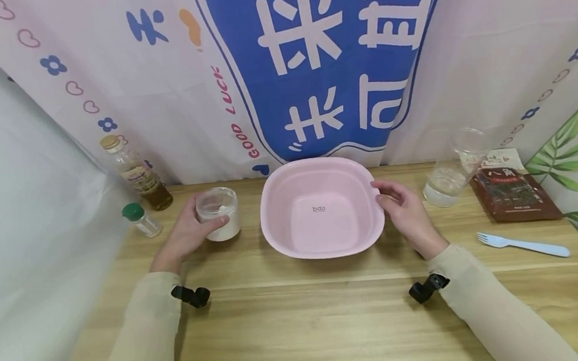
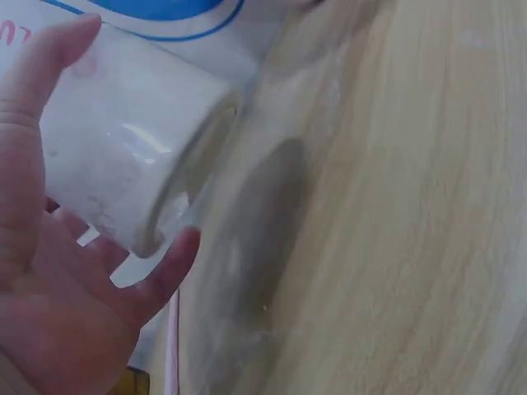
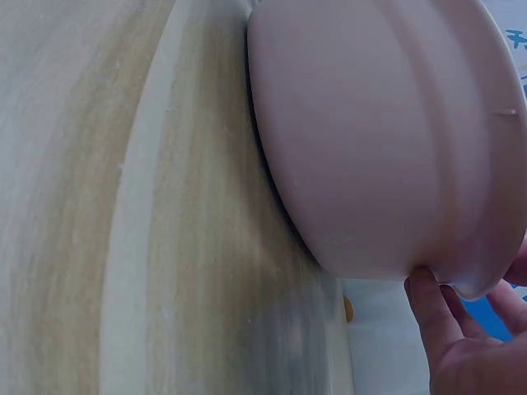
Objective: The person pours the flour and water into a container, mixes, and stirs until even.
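Note:
My left hand grips a clear jar of white contents, thumb across its front. In the left wrist view the jar has its underside showing and a shadow beneath, so it is off the table. A pink basin marked "bdo" stands at the middle back of the table. On its right rim, my right hand pinches the edge. The right wrist view shows fingertips against the basin's outer wall, just under the rim.
At the left back stand an oil bottle and a green-capped shaker. Rightward are a clear container with clear liquid, a brown spice packet and a pale blue fork. A printed curtain hangs behind the wooden table.

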A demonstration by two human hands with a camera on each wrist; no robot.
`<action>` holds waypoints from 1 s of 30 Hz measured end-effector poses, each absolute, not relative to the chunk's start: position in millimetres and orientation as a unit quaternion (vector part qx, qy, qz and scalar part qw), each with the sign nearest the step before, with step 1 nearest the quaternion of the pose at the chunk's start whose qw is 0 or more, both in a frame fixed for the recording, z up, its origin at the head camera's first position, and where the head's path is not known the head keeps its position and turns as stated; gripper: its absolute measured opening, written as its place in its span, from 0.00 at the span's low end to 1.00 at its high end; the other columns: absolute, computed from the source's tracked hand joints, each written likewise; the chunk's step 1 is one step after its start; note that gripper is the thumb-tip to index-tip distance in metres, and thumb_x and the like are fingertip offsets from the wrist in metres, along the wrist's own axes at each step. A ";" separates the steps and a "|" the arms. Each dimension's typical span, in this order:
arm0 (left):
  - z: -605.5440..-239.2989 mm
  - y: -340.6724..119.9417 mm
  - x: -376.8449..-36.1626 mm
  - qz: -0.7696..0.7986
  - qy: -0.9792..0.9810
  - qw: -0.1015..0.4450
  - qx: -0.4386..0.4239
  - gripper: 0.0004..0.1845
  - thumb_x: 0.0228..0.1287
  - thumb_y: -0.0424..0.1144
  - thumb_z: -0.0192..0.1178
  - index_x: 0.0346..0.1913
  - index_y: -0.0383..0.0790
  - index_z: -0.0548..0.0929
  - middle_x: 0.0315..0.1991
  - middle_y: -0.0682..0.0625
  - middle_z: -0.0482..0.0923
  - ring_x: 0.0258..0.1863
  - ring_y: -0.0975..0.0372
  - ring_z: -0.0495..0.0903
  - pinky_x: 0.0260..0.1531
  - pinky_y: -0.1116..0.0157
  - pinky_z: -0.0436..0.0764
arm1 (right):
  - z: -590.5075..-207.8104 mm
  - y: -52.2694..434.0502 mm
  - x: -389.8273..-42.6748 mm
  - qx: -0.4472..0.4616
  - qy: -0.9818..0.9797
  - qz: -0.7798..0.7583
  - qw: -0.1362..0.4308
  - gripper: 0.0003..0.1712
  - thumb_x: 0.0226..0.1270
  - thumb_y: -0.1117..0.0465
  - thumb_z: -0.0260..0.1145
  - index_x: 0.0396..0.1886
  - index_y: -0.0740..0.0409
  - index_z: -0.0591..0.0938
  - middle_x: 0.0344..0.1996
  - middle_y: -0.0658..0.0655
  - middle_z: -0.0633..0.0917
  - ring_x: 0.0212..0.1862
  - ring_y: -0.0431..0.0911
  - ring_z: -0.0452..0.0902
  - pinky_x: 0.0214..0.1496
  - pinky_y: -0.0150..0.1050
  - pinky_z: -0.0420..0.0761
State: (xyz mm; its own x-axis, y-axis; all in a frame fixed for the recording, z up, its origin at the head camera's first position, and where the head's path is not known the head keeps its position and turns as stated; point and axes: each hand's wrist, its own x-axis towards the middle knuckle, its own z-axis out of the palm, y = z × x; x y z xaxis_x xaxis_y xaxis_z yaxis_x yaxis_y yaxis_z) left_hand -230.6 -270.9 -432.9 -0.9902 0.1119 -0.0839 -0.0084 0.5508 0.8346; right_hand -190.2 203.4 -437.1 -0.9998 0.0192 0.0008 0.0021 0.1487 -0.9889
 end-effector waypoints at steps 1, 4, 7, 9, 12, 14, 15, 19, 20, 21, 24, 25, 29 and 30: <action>-431.1 -269.3 -230.1 0.475 0.878 0.060 0.032 0.53 0.67 0.51 0.75 0.84 0.38 0.55 0.79 0.34 0.65 0.80 0.39 0.64 0.82 0.37 0.61 | -436.8 203.5 -190.0 -0.008 -0.759 0.652 0.006 0.24 0.83 0.65 0.58 0.74 0.68 0.76 0.73 0.67 0.77 0.59 0.35 0.79 0.56 0.22 0.84; -425.9 -263.7 -229.1 0.484 0.873 0.043 0.048 0.53 0.66 0.49 0.77 0.84 0.40 0.55 0.78 0.35 0.65 0.79 0.41 0.64 0.81 0.37 0.61 | -435.9 203.7 -189.7 -0.009 -0.760 0.650 0.000 0.24 0.83 0.65 0.58 0.74 0.67 0.76 0.74 0.67 0.77 0.61 0.38 0.79 0.56 0.22 0.84; -418.6 -255.0 -227.8 0.487 0.870 0.020 0.068 0.54 0.63 0.47 0.78 0.84 0.42 0.56 0.78 0.37 0.66 0.77 0.43 0.66 0.80 0.37 0.63 | -435.1 203.6 -189.8 -0.009 -0.761 0.649 -0.002 0.25 0.83 0.65 0.58 0.74 0.67 0.76 0.74 0.67 0.77 0.62 0.40 0.79 0.56 0.22 0.84; -413.4 -247.9 -226.5 0.484 0.871 0.000 0.088 0.53 0.61 0.45 0.80 0.83 0.41 0.58 0.76 0.38 0.68 0.75 0.44 0.68 0.79 0.38 0.65 | -435.0 203.6 -189.8 -0.008 -0.762 0.647 -0.001 0.24 0.83 0.65 0.58 0.74 0.67 0.76 0.74 0.67 0.77 0.62 0.40 0.79 0.56 0.22 0.84; -404.3 -235.7 -223.9 0.470 0.873 -0.033 0.122 0.52 0.58 0.43 0.82 0.80 0.40 0.62 0.73 0.38 0.71 0.70 0.44 0.72 0.74 0.39 0.69 | -435.0 203.4 -189.7 -0.007 -0.763 0.646 0.001 0.24 0.84 0.66 0.57 0.74 0.67 0.76 0.74 0.67 0.77 0.62 0.41 0.79 0.56 0.22 0.84; -399.1 -227.9 -222.8 0.464 0.873 -0.051 0.144 0.52 0.55 0.42 0.84 0.79 0.40 0.65 0.71 0.39 0.74 0.68 0.45 0.75 0.71 0.40 0.72 | -435.0 203.6 -189.3 -0.007 -0.764 0.645 0.000 0.24 0.84 0.66 0.57 0.74 0.67 0.76 0.74 0.67 0.77 0.63 0.43 0.79 0.56 0.22 0.84; -396.5 -224.2 -222.3 0.459 0.873 -0.060 0.155 0.52 0.53 0.41 0.85 0.79 0.40 0.66 0.70 0.39 0.75 0.66 0.45 0.76 0.70 0.40 0.74 | -434.9 203.7 -189.1 -0.008 -0.764 0.645 0.000 0.24 0.84 0.65 0.57 0.74 0.66 0.76 0.74 0.67 0.77 0.64 0.44 0.79 0.56 0.22 0.84; -387.6 -210.5 -221.7 0.434 0.873 -0.091 0.204 0.53 0.47 0.39 0.88 0.76 0.39 0.70 0.68 0.39 0.78 0.64 0.44 0.79 0.69 0.39 0.77 | -434.9 204.1 -188.7 -0.007 -0.765 0.644 0.001 0.24 0.84 0.65 0.57 0.74 0.66 0.76 0.74 0.66 0.77 0.66 0.47 0.78 0.57 0.21 0.83; -385.7 -207.4 -221.9 0.423 0.874 -0.099 0.218 0.53 0.46 0.39 0.88 0.76 0.38 0.70 0.68 0.39 0.78 0.64 0.44 0.79 0.69 0.39 0.78 | -434.9 204.2 -188.7 -0.007 -0.765 0.644 0.001 0.24 0.84 0.65 0.57 0.74 0.66 0.76 0.74 0.66 0.77 0.67 0.48 0.77 0.57 0.21 0.83; -383.5 -204.1 -221.9 0.411 0.875 -0.106 0.231 0.53 0.45 0.39 0.89 0.75 0.38 0.71 0.68 0.39 0.78 0.65 0.44 0.79 0.69 0.39 0.78 | -434.9 204.2 -188.7 -0.006 -0.765 0.644 0.001 0.24 0.84 0.65 0.57 0.74 0.66 0.76 0.74 0.66 0.77 0.67 0.48 0.77 0.57 0.21 0.83; -377.1 -195.2 -221.7 0.374 0.880 -0.128 0.264 0.52 0.44 0.40 0.89 0.75 0.38 0.73 0.67 0.39 0.77 0.65 0.45 0.77 0.68 0.39 0.78 | -435.3 204.7 -189.2 -0.004 -0.763 0.646 0.001 0.24 0.84 0.65 0.57 0.74 0.66 0.76 0.74 0.66 0.77 0.67 0.49 0.77 0.57 0.21 0.83; -374.9 -192.5 -221.4 0.359 0.883 -0.134 0.271 0.52 0.44 0.41 0.89 0.75 0.38 0.73 0.68 0.39 0.77 0.66 0.45 0.76 0.68 0.40 0.78 | -435.5 204.8 -189.3 -0.004 -0.763 0.646 0.001 0.24 0.84 0.65 0.57 0.74 0.66 0.76 0.74 0.66 0.77 0.67 0.49 0.77 0.57 0.21 0.83; -365.7 -182.0 -219.8 0.293 0.906 -0.139 0.272 0.52 0.46 0.46 0.88 0.75 0.40 0.73 0.68 0.39 0.77 0.67 0.45 0.74 0.69 0.40 0.78 | -435.9 205.3 -190.0 -0.002 -0.762 0.648 -0.002 0.24 0.84 0.65 0.57 0.74 0.66 0.76 0.74 0.66 0.77 0.70 0.52 0.76 0.57 0.21 0.83; -363.3 -179.4 -219.3 0.275 0.913 -0.137 0.270 0.52 0.46 0.47 0.88 0.76 0.41 0.73 0.69 0.40 0.77 0.68 0.45 0.74 0.69 0.40 0.78 | -436.1 205.3 -190.2 -0.002 -0.762 0.647 -0.002 0.24 0.84 0.65 0.57 0.74 0.66 0.76 0.74 0.66 0.77 0.70 0.53 0.76 0.57 0.21 0.83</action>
State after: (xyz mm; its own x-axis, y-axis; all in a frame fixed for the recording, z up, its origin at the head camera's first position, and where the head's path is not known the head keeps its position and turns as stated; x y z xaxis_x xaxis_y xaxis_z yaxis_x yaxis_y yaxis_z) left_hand -219.3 -179.4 -363.3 -0.8170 0.4173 0.3980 0.5676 0.7037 0.4273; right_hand -190.2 205.3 -436.1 -1.0000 -0.0002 -0.0055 0.0054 0.1621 -0.9868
